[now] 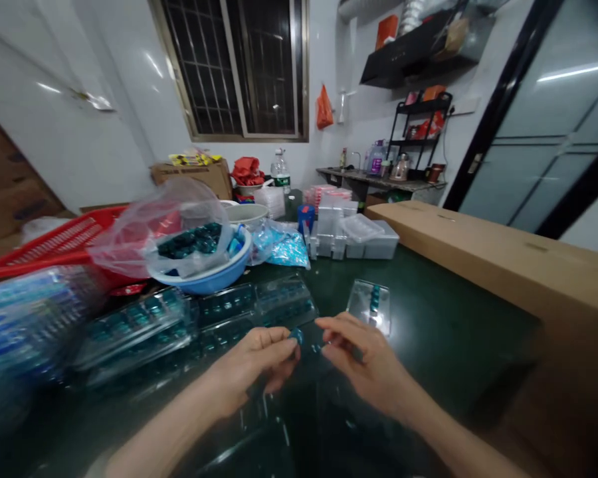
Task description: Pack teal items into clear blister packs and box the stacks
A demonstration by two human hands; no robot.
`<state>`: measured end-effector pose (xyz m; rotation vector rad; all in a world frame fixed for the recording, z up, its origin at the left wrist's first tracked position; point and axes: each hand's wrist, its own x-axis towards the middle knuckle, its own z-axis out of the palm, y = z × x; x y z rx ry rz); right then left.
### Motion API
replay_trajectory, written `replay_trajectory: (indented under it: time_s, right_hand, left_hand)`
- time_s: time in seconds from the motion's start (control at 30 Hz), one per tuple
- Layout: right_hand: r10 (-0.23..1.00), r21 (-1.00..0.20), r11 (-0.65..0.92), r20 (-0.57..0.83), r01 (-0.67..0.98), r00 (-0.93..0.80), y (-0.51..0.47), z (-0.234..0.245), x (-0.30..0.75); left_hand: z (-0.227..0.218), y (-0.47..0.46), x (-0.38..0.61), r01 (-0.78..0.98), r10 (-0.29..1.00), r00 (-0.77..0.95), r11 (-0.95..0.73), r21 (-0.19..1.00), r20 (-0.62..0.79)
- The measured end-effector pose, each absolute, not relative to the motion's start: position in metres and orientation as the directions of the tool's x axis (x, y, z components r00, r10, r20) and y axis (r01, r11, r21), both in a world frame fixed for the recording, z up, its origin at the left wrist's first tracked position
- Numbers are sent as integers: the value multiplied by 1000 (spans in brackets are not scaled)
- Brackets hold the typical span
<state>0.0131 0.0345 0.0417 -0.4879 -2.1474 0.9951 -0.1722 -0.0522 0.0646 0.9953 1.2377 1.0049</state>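
My left hand (264, 358) pinches a small, shiny teal piece (297, 336) between thumb and fingertips; its exact kind is too blurred to tell. Just to the right, my right hand (356, 348) has thumb and index finger apart, the other fingers curled. Another small teal bit (315, 348) shows beside its thumb tip, and I cannot tell whether they touch. Beyond the right hand lies a clear plastic tray (383, 309) with a short row of teal pieces. Left of my hands are several clear trays (284, 299) with similar teal pieces, partly stacked.
A blue basin (204, 282) holds dark teal pieces in a plastic bag, near a red basket (74, 232). Behind stand a blue glittery bag (286, 247) and clear plastic boxes (373, 239). Blurred blue-and-clear packs (30, 318) sit at left. A long cardboard box (488, 252) borders the right.
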Motion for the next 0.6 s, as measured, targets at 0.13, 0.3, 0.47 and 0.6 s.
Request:
replay_trajectory:
  time_s: [0.13, 0.3, 0.47, 0.6]
  right_hand:
    - [582, -827, 562, 391, 6, -713, 16, 42, 18]
    - [657, -892, 449, 369, -51, -658, 19, 23, 31]
    - [707, -885, 457, 422, -89, -567, 17, 17, 31]
    - [771, -876, 479, 448, -53, -452, 14, 12, 32]
  left_hand:
    - [54, -45, -151, 76, 958, 178, 213, 974, -224]
    - [53, -44, -136, -14, 935, 225, 284, 959, -273]
    - [49, -41, -128, -124, 922, 264, 324, 938, -283]
    - [45, -40, -126, -199, 914, 241, 375, 905, -326]
